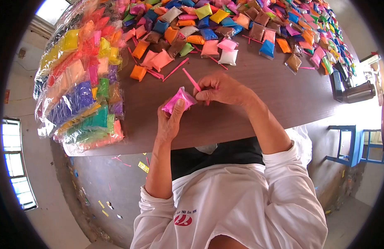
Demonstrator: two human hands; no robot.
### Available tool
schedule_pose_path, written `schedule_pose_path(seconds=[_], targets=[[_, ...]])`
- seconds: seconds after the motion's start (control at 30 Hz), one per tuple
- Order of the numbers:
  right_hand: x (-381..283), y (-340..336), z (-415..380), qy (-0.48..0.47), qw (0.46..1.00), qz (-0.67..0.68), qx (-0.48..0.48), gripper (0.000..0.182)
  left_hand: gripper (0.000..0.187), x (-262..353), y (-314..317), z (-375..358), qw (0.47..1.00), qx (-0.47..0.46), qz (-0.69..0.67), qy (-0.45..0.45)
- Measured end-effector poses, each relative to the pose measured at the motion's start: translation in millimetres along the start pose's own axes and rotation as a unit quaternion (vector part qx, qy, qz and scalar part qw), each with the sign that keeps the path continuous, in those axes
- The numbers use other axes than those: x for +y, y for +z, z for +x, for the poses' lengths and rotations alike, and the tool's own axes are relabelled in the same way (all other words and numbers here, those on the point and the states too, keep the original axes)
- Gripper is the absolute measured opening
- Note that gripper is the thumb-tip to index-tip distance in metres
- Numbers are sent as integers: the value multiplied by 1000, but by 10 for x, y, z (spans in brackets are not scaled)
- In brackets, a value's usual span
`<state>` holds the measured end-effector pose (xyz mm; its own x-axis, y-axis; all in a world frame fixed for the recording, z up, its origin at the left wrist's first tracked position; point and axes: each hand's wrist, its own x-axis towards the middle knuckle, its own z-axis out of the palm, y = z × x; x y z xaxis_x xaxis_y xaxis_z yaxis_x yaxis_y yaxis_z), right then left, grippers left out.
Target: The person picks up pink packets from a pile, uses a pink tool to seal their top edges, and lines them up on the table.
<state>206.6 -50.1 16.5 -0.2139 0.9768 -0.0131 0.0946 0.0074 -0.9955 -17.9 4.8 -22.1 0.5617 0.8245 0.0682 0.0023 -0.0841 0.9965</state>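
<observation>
My left hand (170, 120) is closed on a small clear packet of bright pink clay-like stuff (172, 103), thumb pressed on its front. Close by on the right, my right hand (225, 89) pinches a thin pink plastic stick (189, 77), which slants up and to the left past the fingers. The fingertips of that hand are right at the packet's upper right edge. Both hands are over the near part of the brown table (225, 120). More pink sticks (175, 69) lie on the tabletop beyond them.
A large pile of colourful packets (208, 33) spreads across the table's far side. Big clear bags of sorted packets (82, 87) are stacked at the left. A metal jug (360, 92) stands at the right edge, and a blue stool (351, 143) is on the floor.
</observation>
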Motion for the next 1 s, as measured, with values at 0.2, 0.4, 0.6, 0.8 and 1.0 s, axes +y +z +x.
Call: schedule_pose_path(seconds=[0.2, 0.4, 0.6, 0.8, 1.0], targets=[[85, 44, 63, 56, 995, 76, -17, 27, 46, 2, -12, -12, 1000, -3, -13, -9], [105, 51, 86, 59, 994, 90, -1, 25, 46, 14, -15, -12, 1000, -8, -1, -3], [46, 110, 97, 66, 994, 87, 17, 25, 46, 28, 10, -5, 1000, -3, 12, 1], [40, 106, 97, 58, 995, 85, 11, 25, 46, 28, 8, -10, 1000, -9, 6, -6], [72, 143, 115, 54, 998, 31, 26, 27, 46, 16, 7, -14, 1000, -10, 10, -11]])
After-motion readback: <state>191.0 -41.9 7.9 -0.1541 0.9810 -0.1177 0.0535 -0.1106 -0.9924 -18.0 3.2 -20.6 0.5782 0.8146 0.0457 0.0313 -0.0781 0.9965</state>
